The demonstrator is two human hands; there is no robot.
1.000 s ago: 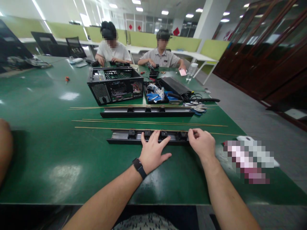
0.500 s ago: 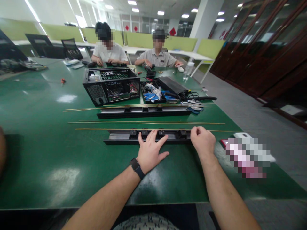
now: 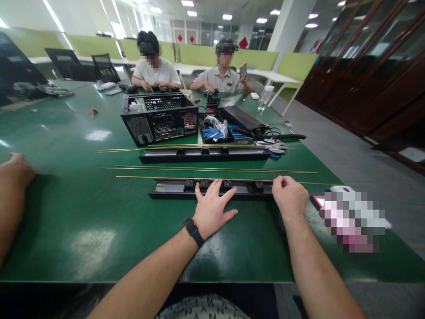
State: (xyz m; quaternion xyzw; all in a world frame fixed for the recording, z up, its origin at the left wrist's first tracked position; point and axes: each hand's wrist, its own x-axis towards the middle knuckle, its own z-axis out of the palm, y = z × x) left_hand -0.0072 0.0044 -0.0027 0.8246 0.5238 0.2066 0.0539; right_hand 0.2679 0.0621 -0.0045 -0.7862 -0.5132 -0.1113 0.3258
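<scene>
Head view: rod (image 3: 149,177) drawn toward 3 o'clock along rail (image 3: 172,188).
Rail unmoved on table (image 3: 83,212), at my 12 o'clock. Left hand (image 3: 212,208) flat on it, fingers spread. Right hand (image 3: 290,195) curled shut on rod, now further right.

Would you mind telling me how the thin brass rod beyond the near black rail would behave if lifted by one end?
The brass rod is long and thin, so it would probably sag and whip rather than stay straight. It looks light for its length. If round, on the smooth green table it may roll if nudged sideways.
</scene>
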